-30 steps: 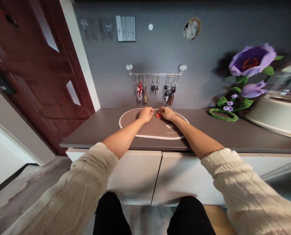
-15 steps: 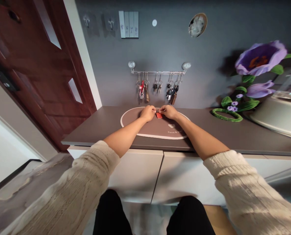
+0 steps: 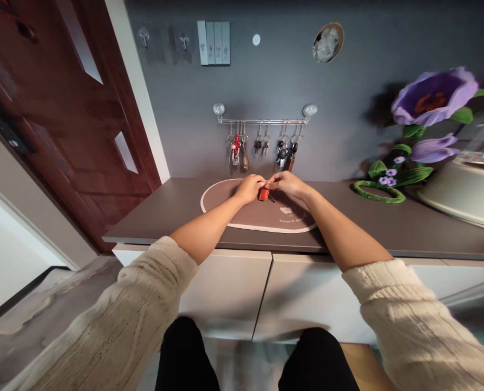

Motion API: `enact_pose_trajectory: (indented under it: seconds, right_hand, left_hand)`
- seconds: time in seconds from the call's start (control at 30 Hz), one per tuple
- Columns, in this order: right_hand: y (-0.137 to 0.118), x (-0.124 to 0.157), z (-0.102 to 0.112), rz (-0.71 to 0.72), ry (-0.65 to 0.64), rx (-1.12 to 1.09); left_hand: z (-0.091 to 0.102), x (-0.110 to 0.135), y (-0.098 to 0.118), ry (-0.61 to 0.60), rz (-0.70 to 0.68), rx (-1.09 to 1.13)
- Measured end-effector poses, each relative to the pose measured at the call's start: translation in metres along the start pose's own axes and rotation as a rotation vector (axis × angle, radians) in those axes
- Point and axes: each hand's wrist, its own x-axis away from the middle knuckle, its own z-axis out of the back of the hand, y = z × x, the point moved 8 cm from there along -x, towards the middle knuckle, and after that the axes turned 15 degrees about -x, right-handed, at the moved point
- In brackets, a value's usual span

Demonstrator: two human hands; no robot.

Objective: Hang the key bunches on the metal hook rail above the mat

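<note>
Above a brown oval mat [image 3: 242,214], my left hand [image 3: 250,189] and my right hand [image 3: 288,183] meet with fingertips pinched close together. Between them hangs a small red keychain [image 3: 263,194], its rectangular tag dangling below the fingers. A thin dark piece [image 3: 271,199], perhaps a key, sticks out beside the tag under my right hand. Both hands are closed at the top of the keychain. Fingers cover its ring end, so how each one grips it is hidden.
On the wall behind, a clear rail [image 3: 262,121] carries several bunches of keys [image 3: 244,155]. Purple flowers [image 3: 433,103], a green ring [image 3: 378,191] and a cream domed object [image 3: 465,187] stand on the counter [image 3: 347,228] at right. A dark red door [image 3: 74,146] is left.
My right hand has lifted slightly and turned, its fingers now more arched. The red tag has swung down a little, and the thin dark piece has come into view beside it.
</note>
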Motion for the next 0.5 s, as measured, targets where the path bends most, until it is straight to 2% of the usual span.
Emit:
enact_pose_trajectory:
  seconds: [0.2,0.5]
  right_hand:
    - [0.0012,0.006,0.0007,-0.082,0.025,-0.135]
    - [0.0039,0.0085,-0.0042,-0.157,-0.018,-0.297]
  left_hand:
    - [-0.0014,0.0005,0.003,-0.03,0.002,0.024]
    - [0.0072,0.0004,0.0021,0.014,0.029,0.044]
